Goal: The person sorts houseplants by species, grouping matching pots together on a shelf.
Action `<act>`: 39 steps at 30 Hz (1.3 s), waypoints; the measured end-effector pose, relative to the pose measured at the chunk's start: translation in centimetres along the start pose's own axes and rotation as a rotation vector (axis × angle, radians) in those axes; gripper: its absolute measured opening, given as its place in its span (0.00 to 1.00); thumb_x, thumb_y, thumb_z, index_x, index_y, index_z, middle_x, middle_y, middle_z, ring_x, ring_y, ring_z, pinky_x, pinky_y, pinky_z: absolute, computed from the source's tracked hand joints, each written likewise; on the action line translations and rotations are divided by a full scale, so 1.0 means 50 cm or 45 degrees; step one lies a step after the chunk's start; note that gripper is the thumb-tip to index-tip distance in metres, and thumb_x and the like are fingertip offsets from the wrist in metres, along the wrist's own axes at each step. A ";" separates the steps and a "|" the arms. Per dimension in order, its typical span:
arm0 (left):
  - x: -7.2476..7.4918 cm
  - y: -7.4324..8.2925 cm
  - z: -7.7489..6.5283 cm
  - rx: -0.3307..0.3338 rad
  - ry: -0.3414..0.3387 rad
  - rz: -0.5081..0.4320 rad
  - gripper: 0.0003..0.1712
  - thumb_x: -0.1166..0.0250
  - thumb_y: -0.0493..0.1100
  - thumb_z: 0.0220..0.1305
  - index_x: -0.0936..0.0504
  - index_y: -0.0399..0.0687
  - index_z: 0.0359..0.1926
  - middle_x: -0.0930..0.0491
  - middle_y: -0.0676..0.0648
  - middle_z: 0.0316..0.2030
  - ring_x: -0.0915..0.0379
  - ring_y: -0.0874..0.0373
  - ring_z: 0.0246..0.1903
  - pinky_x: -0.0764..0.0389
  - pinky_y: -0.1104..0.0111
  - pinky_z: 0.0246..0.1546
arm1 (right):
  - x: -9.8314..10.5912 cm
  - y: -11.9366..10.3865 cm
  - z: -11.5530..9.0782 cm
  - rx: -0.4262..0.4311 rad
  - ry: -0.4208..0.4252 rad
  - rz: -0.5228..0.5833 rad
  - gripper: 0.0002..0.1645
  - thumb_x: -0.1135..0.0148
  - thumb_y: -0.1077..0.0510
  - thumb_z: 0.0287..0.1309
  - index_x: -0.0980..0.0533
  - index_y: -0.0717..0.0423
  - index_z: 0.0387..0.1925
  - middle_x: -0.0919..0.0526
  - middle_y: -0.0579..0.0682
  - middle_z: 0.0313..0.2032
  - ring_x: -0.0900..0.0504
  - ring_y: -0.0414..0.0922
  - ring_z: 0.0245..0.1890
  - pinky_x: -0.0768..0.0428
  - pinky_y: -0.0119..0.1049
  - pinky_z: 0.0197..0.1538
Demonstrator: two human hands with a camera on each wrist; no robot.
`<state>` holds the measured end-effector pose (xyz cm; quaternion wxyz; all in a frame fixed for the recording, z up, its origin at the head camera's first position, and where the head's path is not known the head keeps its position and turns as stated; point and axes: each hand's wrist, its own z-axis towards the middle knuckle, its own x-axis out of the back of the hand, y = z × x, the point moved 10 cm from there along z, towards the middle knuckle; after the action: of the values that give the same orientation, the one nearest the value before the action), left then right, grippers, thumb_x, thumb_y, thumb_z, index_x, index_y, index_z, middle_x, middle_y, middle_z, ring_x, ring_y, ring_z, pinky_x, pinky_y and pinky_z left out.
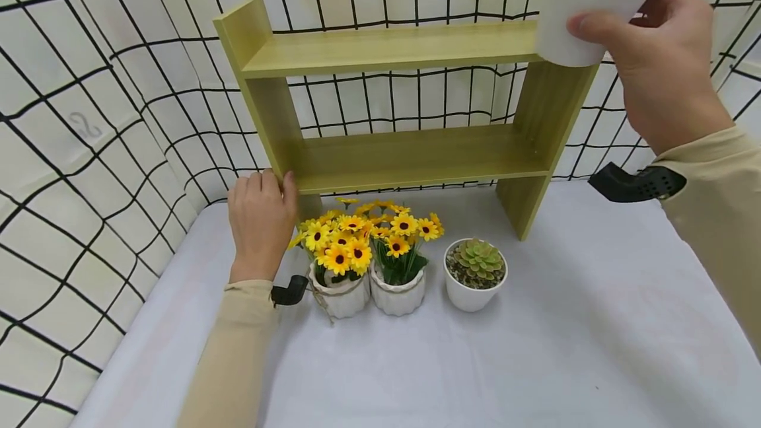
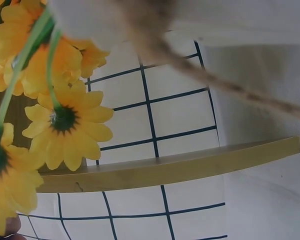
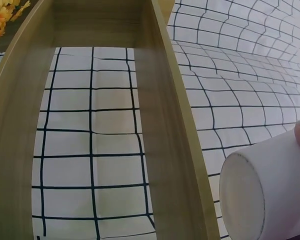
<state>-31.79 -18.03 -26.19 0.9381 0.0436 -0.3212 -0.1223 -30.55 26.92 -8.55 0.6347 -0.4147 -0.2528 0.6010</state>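
My right hand (image 1: pixel 672 65) grips a white plant pot (image 1: pixel 585 2) by its side, up at the right end of the shelf's top board; a bit of green shows at its rim. In the right wrist view the pot (image 3: pixel 270 192) is tilted in the picture, its base toward the shelf. My left hand (image 1: pixel 261 223) holds the left side of the wooden shelf (image 1: pixel 410 154), fingers curled at its edge. Beside that hand stand two white pots of yellow flowers, one left (image 1: pixel 340 296) and one right (image 1: pixel 397 292). The flowers (image 2: pixel 62 120) fill the left wrist view's left side.
A potted succulent (image 1: pixel 475 273) stands on the white-covered table (image 1: pixel 452 375), right of the flowers. Walls with a black grid (image 1: pixel 71 150) close in behind and at the sides. A blurred twine (image 2: pixel 215 82) crosses the left wrist view.
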 end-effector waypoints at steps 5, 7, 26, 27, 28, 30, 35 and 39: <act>-0.003 0.001 -0.002 0.000 -0.003 -0.016 0.30 0.52 0.52 0.82 0.23 0.28 0.35 0.21 0.32 0.30 0.32 0.38 0.30 0.33 0.54 0.34 | -0.009 0.010 0.002 -0.068 0.005 -0.095 0.40 0.24 0.72 0.47 0.25 0.50 0.63 0.23 0.45 0.58 0.28 0.42 0.60 0.26 0.29 0.66; -0.003 0.002 -0.002 -0.004 0.002 -0.019 0.29 0.52 0.52 0.82 0.23 0.27 0.35 0.21 0.32 0.30 0.32 0.38 0.30 0.34 0.54 0.34 | -0.014 0.012 0.002 -0.091 -0.009 -0.136 0.40 0.24 0.70 0.49 0.25 0.49 0.64 0.23 0.44 0.59 0.28 0.41 0.61 0.28 0.30 0.68; 0.002 -0.001 -0.002 -0.008 0.036 -0.051 0.29 0.51 0.50 0.81 0.23 0.26 0.34 0.21 0.31 0.28 0.32 0.37 0.29 0.33 0.53 0.33 | -0.047 0.031 0.046 -0.370 -0.082 -0.562 0.41 0.19 0.53 0.51 0.26 0.45 0.67 0.21 0.39 0.62 0.25 0.40 0.60 0.31 0.33 0.73; 0.002 -0.001 -0.002 -0.007 0.039 -0.052 0.28 0.50 0.50 0.81 0.23 0.26 0.34 0.21 0.31 0.28 0.32 0.37 0.29 0.33 0.53 0.33 | -0.049 0.033 0.050 -0.380 -0.084 -0.582 0.42 0.19 0.52 0.51 0.27 0.45 0.67 0.22 0.39 0.62 0.25 0.40 0.60 0.32 0.34 0.74; 0.002 -0.002 -0.002 -0.007 0.040 -0.053 0.28 0.50 0.50 0.81 0.23 0.26 0.34 0.21 0.31 0.28 0.31 0.37 0.29 0.33 0.52 0.33 | -0.051 0.034 0.053 -0.388 -0.091 -0.606 0.43 0.19 0.51 0.51 0.28 0.44 0.68 0.22 0.39 0.63 0.26 0.40 0.60 0.33 0.35 0.75; 0.002 -0.003 -0.002 -0.004 0.041 -0.056 0.28 0.50 0.50 0.81 0.23 0.26 0.35 0.21 0.31 0.28 0.31 0.36 0.29 0.32 0.52 0.33 | -0.054 0.037 0.058 -0.398 -0.107 -0.676 0.45 0.20 0.48 0.53 0.30 0.43 0.70 0.24 0.38 0.64 0.28 0.39 0.60 0.36 0.38 0.77; 0.001 -0.004 -0.001 0.006 0.033 -0.062 0.28 0.50 0.50 0.81 0.22 0.26 0.35 0.21 0.31 0.29 0.31 0.36 0.30 0.32 0.52 0.33 | -0.063 0.046 0.067 -0.448 -0.161 -0.776 0.47 0.23 0.42 0.55 0.35 0.39 0.73 0.28 0.37 0.67 0.31 0.39 0.62 0.39 0.40 0.79; 0.000 -0.003 0.000 0.010 0.023 -0.068 0.28 0.50 0.50 0.81 0.23 0.26 0.35 0.21 0.31 0.29 0.31 0.36 0.30 0.32 0.52 0.34 | -0.070 0.051 0.070 -0.478 -0.229 -0.809 0.47 0.25 0.40 0.58 0.38 0.36 0.74 0.31 0.35 0.68 0.32 0.40 0.63 0.42 0.41 0.81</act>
<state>-31.80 -18.17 -26.22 0.9371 0.0569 -0.3120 -0.1458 -35.37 24.11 -8.18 0.6777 -0.3703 -0.5292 0.3515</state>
